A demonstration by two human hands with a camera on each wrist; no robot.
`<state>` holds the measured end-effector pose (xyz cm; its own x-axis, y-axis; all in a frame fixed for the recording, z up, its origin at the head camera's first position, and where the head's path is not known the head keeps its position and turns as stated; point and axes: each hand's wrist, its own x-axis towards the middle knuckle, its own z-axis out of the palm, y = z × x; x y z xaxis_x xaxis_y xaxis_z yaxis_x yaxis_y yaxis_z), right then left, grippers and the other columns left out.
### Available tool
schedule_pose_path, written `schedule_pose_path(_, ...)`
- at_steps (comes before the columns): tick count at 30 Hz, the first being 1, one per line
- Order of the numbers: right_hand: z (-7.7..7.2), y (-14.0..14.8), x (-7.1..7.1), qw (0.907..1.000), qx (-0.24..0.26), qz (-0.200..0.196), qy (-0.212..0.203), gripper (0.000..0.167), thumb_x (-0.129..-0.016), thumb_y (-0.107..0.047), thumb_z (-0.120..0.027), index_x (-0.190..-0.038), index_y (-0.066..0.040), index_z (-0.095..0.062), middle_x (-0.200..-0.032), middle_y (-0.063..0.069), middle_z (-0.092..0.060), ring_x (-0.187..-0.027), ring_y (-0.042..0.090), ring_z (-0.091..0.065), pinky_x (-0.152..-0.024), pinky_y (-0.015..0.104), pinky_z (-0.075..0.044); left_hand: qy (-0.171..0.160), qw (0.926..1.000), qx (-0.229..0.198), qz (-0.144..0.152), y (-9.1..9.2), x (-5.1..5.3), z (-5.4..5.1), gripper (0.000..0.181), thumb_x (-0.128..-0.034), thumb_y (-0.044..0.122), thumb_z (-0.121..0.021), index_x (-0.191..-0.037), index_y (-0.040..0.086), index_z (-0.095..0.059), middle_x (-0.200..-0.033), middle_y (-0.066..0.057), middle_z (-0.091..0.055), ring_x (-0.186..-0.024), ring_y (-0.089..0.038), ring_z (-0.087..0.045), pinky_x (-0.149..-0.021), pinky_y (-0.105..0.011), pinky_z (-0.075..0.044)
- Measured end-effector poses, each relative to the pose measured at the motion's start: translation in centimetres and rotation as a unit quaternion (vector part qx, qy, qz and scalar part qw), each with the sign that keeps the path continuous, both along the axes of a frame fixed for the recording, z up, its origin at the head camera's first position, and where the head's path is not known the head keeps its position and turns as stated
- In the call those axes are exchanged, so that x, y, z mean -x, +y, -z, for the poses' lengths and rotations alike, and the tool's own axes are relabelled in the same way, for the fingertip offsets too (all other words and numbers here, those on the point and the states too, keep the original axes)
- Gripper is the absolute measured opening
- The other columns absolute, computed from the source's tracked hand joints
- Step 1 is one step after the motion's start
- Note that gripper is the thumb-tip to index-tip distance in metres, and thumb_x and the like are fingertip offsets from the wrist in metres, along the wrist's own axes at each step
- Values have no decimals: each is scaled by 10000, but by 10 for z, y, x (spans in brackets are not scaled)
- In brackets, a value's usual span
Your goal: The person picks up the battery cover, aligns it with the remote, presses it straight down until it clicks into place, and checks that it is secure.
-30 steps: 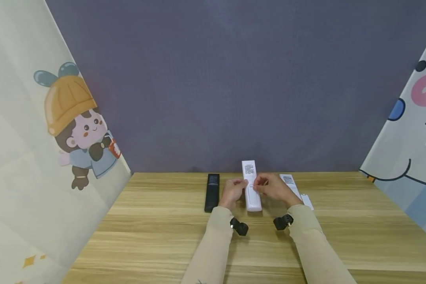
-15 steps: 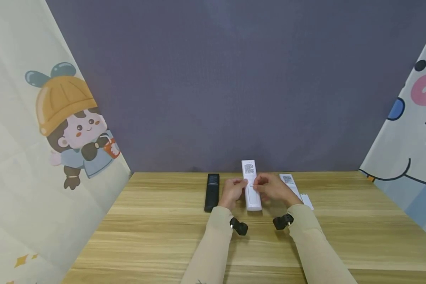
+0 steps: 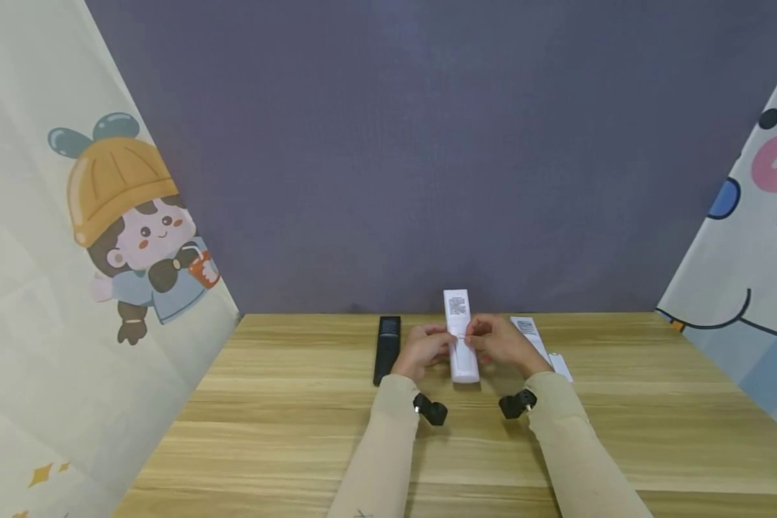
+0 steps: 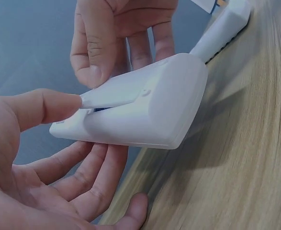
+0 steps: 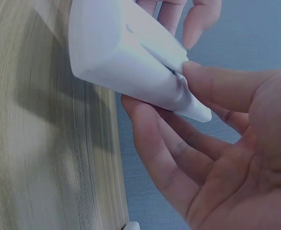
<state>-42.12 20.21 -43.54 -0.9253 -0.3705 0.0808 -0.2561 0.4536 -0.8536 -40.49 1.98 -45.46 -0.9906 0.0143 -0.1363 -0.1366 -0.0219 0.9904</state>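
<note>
Between both hands a white remote (image 3: 457, 306) is held with its labelled back upward. Its battery cover (image 4: 112, 94) is slightly lifted at the end by the thumbs, and a dark gap shows beneath it. My left hand (image 3: 422, 350) grips the remote from the left, thumb at the cover's edge and fingers underneath. From the other side my right hand (image 3: 501, 342) holds it, its thumb (image 5: 221, 86) against the raised cover end and its fingers below the body.
A black remote (image 3: 387, 349) lies on the wooden table (image 3: 285, 403) left of my hands. To the right lie another white remote (image 3: 528, 332), partly hidden by my right hand, and a loose white cover (image 3: 560, 367). A dark backdrop (image 3: 388, 158) stands behind.
My left thumb has moved right, onto the cover's end. The remote has shifted slightly right, and the cover now looks raised at its upper end.
</note>
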Motion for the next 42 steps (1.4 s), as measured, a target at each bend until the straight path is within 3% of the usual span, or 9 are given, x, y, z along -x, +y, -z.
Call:
schedule_pose_path(6,1,0,0,10000,-41,55,53,63,-954,-25,-671,-978,-10,-615,-1073,202,-704,-799,213,-651,-650,442,-600,65,10000,57,35,0,0,1,379,-865,77,-753,-1236,19,-700,-1006,-56,-756,-782,-100,-679,-844,-377,-577)
schedule_pose_path(29,3,-3,0,9995,-140,253,83,65,-935,9,-674,-959,-5,-615,-994,175,-701,-747,239,-643,-598,393,-578,139,9997,187,-6,2,-2,1,317,-869,58,-745,-1185,44,-739,-930,-28,-742,-713,-77,-660,-672,-258,-491)
schedule_pose_path(42,2,-5,-3,9991,-126,377,138,89,-917,26,-686,-950,-1,-607,-977,172,-707,-688,220,-620,-581,373,-558,288,9994,138,-98,6,-3,1,342,-853,-11,-723,-1195,-15,-718,-973,-100,-747,-743,-108,-669,-788,-335,-568)
